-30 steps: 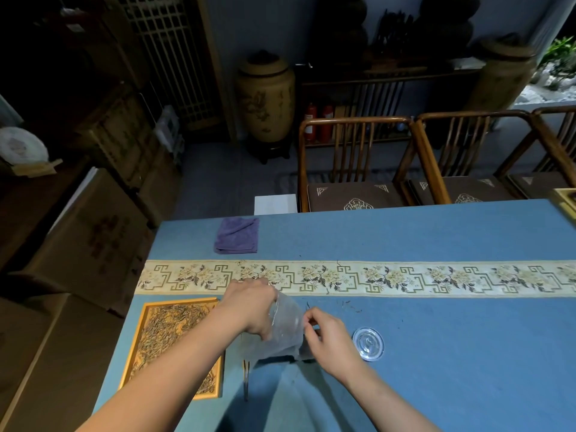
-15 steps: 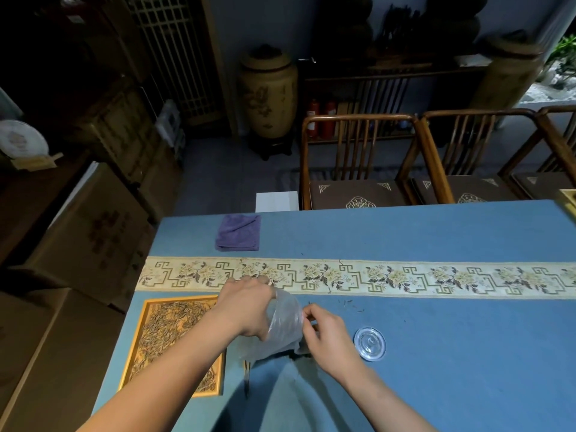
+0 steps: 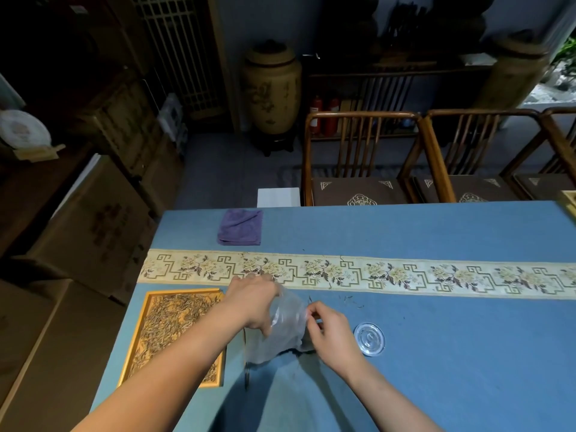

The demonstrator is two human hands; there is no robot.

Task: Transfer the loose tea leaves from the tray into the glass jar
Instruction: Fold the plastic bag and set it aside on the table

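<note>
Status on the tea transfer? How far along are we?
Done: the round clear glass lid is off and lies on the blue tablecloth.
In hand: the left hand holds the tilted clear glass jar; the right hand pinches something small at its mouth.
Left: the gold-framed rectangular tray looks well covered with loose tea leaves, and a few strands are scattered on the cloth.

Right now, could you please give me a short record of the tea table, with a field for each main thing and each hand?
tray: gold-framed, at the table's left, full of loose tea leaves
glass jar: clear, tilted, right of the tray
left hand: grips the jar from above
right hand: fingers pinched at the jar's right side
lid: clear, round, flat on the cloth, right of the hands
purple cloth: folded, near the far edge
stray leaves: scattered below the patterned runner
</note>
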